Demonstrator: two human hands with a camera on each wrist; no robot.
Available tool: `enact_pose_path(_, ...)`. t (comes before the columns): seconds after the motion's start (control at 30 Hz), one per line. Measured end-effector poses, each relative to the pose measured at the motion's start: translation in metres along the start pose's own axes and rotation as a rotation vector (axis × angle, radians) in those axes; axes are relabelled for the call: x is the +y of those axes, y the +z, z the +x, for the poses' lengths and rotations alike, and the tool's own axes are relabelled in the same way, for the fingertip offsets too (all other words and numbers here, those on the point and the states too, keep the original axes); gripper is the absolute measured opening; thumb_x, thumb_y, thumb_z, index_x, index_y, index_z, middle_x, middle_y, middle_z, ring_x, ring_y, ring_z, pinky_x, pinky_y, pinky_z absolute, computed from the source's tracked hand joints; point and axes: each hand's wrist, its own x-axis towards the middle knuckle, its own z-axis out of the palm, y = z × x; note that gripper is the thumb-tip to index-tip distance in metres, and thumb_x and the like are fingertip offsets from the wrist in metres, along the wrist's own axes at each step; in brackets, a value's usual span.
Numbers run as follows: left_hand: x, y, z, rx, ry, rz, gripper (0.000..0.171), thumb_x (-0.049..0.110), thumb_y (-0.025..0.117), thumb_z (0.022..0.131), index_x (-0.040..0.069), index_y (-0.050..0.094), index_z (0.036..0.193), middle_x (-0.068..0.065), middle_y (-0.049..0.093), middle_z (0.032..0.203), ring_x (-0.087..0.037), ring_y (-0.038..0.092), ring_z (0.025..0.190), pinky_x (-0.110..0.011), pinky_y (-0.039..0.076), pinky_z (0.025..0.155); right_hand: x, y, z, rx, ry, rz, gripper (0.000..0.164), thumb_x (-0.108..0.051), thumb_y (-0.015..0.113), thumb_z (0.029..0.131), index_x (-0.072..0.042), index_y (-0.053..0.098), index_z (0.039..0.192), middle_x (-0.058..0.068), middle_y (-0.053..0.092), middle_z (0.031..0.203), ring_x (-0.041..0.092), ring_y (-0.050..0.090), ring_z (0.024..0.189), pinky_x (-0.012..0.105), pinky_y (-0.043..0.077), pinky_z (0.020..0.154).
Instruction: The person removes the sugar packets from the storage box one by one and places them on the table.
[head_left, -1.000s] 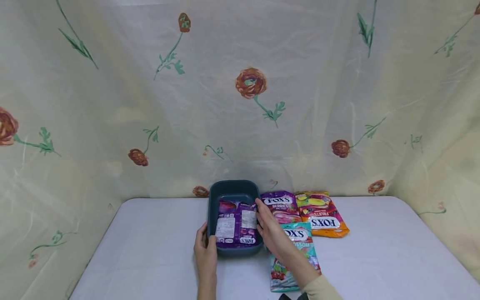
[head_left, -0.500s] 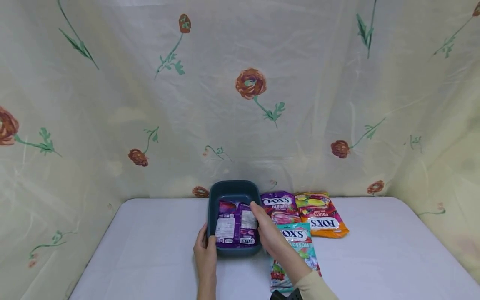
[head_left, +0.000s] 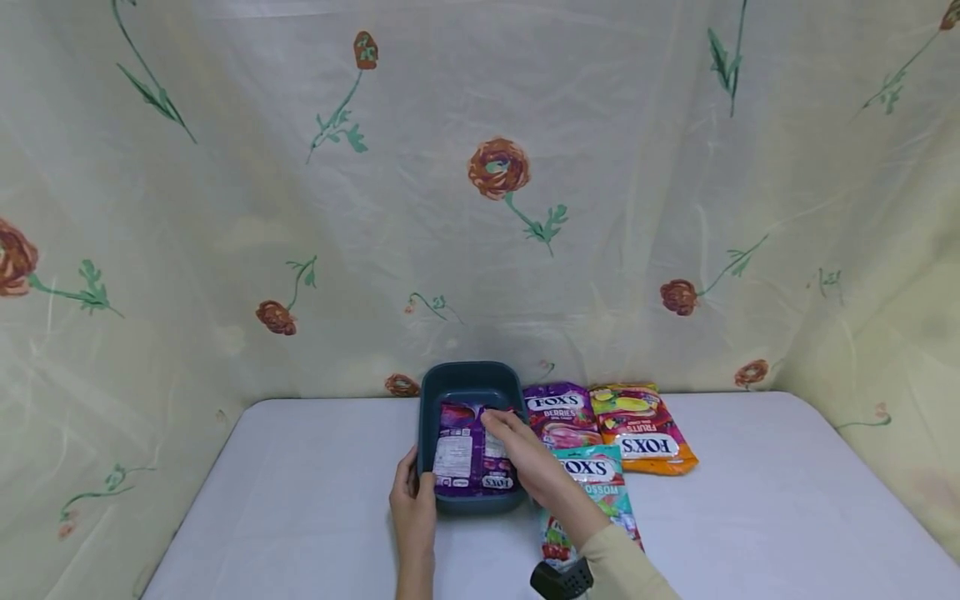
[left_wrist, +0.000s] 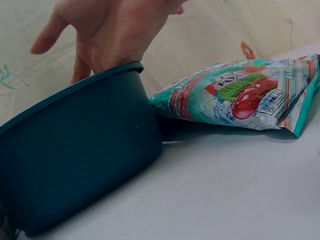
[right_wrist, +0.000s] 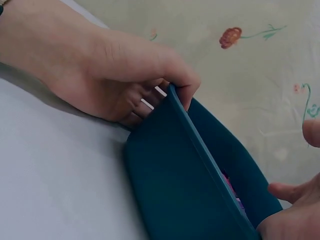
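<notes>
A dark teal plastic tub (head_left: 468, 374) stands on the table with a purple candy bag (head_left: 453, 457) inside, its printed back face up. My left hand (head_left: 413, 515) grips the tub's near left side, thumb hooked over the rim, as the right wrist view also shows. Over the tub's right rim reaches my right hand (head_left: 534, 461), thumb spread away from the fingers above the bag's right half. In the left wrist view the right hand (left_wrist: 117, 32) dips its fingers behind the tub wall (left_wrist: 90, 145), so the fingertips are hidden. A teal candy bag (head_left: 592, 468) lies partly under the right forearm.
Right of the tub lie another purple candy bag (head_left: 562, 417) and an orange candy bag (head_left: 648, 429). The white table (head_left: 322, 500) backs onto a flowered curtain (head_left: 600, 208). A black wrist camera (head_left: 561, 578) sits at the right sleeve.
My right hand has moved left from the tub's right rim to over the purple bag inside. The left hand keeps its grip on the tub's side.
</notes>
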Motion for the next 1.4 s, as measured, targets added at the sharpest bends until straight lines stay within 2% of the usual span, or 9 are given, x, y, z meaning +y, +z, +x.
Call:
enact_pose_path(0.1,0.0001,0.0008,0.0001,-0.001,-0.001,0.003,0.050,0.008,0.048,0.086,0.014,0.049,0.136,-0.015,0.045,0.144,-0.030,0.042,0.135,-0.046,0.038,0.108,0.0006,-0.0009,0.0023,0.009,0.020,-0.018,0.079,-0.060,0.052,0.085,-0.009,0.036,0.143,0.018,0.028,0.152,0.039,0.022,0.141,0.063,0.017,0.113)
enact_pose_path(0.3,0.0010,0.0017,-0.0003,-0.008,0.004,0.004,0.050,0.008,0.048,0.087,0.014,0.048,0.137,-0.015,0.045,0.144,-0.030,0.042,0.134,-0.046,0.039,0.108,0.0017,-0.0012,0.0042,0.009,0.026,-0.034,0.057,-0.038,0.053,0.093,-0.008,0.042,0.140,0.019,0.034,0.147,0.038,0.032,0.135,0.062,0.025,0.111)
enact_pose_path(0.6,0.0024,0.0001,-0.0006,0.002,0.014,0.006,0.050,0.007,0.047,0.087,0.013,0.048,0.137,-0.017,0.045,0.144,-0.030,0.043,0.133,-0.048,0.038,0.108,0.0019,0.0025,0.0034,0.032,0.015,-0.059,0.052,-0.034,0.055,0.092,-0.008,0.046,0.136,0.019,0.037,0.146,0.039,0.035,0.133,0.061,0.029,0.109)
enact_pose_path(0.8,0.0017,0.0001,0.0008,0.007,-0.001,0.010,0.051,0.007,0.047,0.086,0.014,0.048,0.137,-0.016,0.045,0.144,-0.030,0.043,0.133,-0.047,0.038,0.108,0.0028,0.0029,0.0032,0.048,0.000,-0.083,0.043,-0.020,0.054,0.093,-0.009,0.048,0.134,0.021,0.036,0.145,0.037,0.040,0.128,0.057,0.035,0.105)
enact_pose_path(0.93,0.0008,-0.0002,0.0011,0.005,-0.008,0.006,0.051,0.007,0.047,0.086,0.013,0.048,0.137,-0.016,0.046,0.143,-0.030,0.042,0.134,-0.046,0.038,0.109,0.0037,0.0018,0.0034,0.024,-0.008,-0.052,0.041,-0.012,0.052,0.093,-0.006,0.048,0.134,0.023,0.038,0.144,0.036,0.041,0.127,0.056,0.035,0.107)
enact_pose_path(1.03,0.0005,-0.0009,0.0005,0.005,0.002,-0.002,0.051,0.006,0.046,0.085,0.012,0.048,0.136,-0.017,0.045,0.143,-0.031,0.041,0.134,-0.046,0.037,0.109,0.0040,0.0004,0.0034,-0.016,-0.020,-0.054,0.042,-0.011,0.052,0.093,-0.006,0.047,0.135,0.025,0.034,0.146,0.039,0.035,0.133,0.058,0.031,0.109)
enact_pose_path(1.17,0.0012,-0.0012,-0.0013,-0.001,0.006,-0.005,0.052,0.006,0.046,0.085,0.011,0.048,0.137,-0.019,0.045,0.143,-0.033,0.041,0.134,-0.048,0.036,0.110,0.0047,-0.0015,0.0022,-0.042,-0.027,-0.114,0.044,-0.015,0.055,0.093,-0.012,0.046,0.135,0.024,0.030,0.149,0.043,0.029,0.137,0.062,0.029,0.108)
enact_pose_path(1.4,0.0030,0.0003,-0.0025,-0.005,0.001,-0.012,0.052,0.006,0.046,0.085,0.011,0.048,0.137,-0.018,0.046,0.142,-0.032,0.042,0.134,-0.047,0.037,0.109,0.0054,-0.0025,0.0054,0.013,-0.016,-0.053,0.044,-0.014,0.054,0.093,-0.009,0.042,0.135,0.022,0.033,0.146,0.041,0.034,0.134,0.059,0.031,0.109)
